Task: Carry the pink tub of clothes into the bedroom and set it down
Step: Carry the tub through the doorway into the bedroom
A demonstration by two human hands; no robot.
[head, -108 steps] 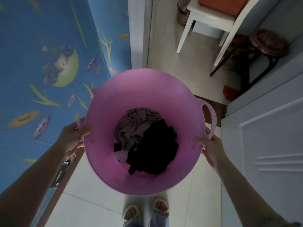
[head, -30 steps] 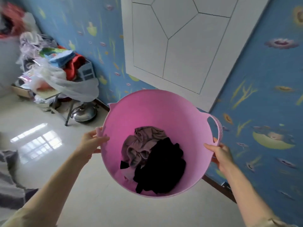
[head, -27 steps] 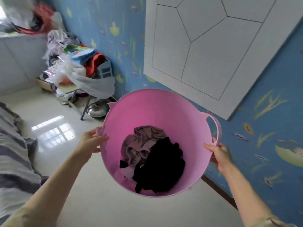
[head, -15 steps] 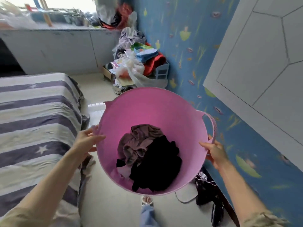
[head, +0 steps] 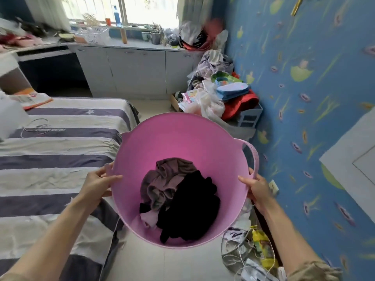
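The pink tub (head: 178,138) hangs in the air in front of me, above the floor strip between bed and wall. Inside it lie a brownish-mauve garment (head: 162,179) and a black one (head: 192,205). My left hand (head: 97,184) grips the tub's left rim, thumb inside. My right hand (head: 256,186) holds the right rim just below the looped pink handle (head: 253,155).
A bed with a purple and white striped cover (head: 50,159) fills the left. Blue patterned wall (head: 304,88) runs along the right. A heap of clothes and bags on a small stand (head: 219,94) sits ahead. Cords and clutter (head: 249,250) lie on the floor at right. White cabinets (head: 132,72) stand below the window.
The view has swung from the doorway and hallway into the bedroom; the bed and window cabinets have come into sight. Both hands keep the same hold on the tub.
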